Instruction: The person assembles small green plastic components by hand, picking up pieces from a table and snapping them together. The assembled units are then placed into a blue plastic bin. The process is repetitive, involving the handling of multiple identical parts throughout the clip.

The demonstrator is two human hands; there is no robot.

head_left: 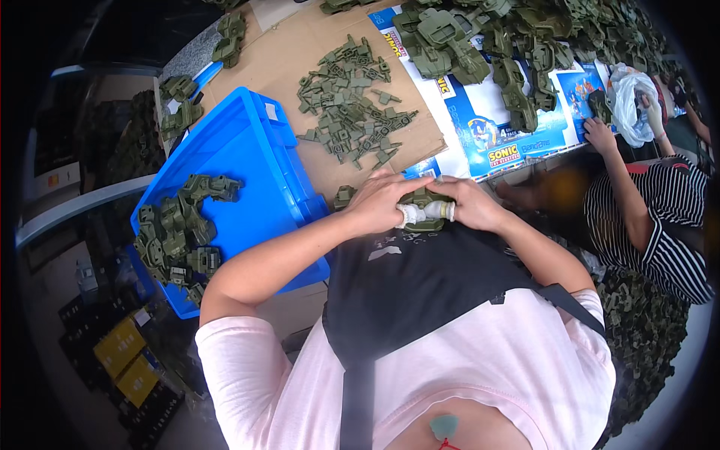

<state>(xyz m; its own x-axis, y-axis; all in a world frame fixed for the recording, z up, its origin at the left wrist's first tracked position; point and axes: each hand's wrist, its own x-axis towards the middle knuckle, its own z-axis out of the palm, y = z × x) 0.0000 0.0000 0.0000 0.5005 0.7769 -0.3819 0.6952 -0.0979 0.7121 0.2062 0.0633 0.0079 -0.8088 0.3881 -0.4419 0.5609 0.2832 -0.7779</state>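
Note:
Both my hands meet over one olive-green plastic part [424,199] at the near edge of the table. My left hand [382,202] presses on its left side and my right hand [471,204] grips its right side. White tape wraps the fingertips of both hands where they pinch the part. Most of the part is hidden under my fingers. Just beyond my hands, a loose pile of small green plastic pieces [349,105] lies on a brown cardboard sheet [289,56].
A blue plastic bin [247,150] at my left holds several assembled green parts [176,236]. Bigger green assemblies [480,45] cover the far table on printed blue-and-white sheets. At the right, a person in a striped shirt [660,225] handles a white plastic bag [630,101].

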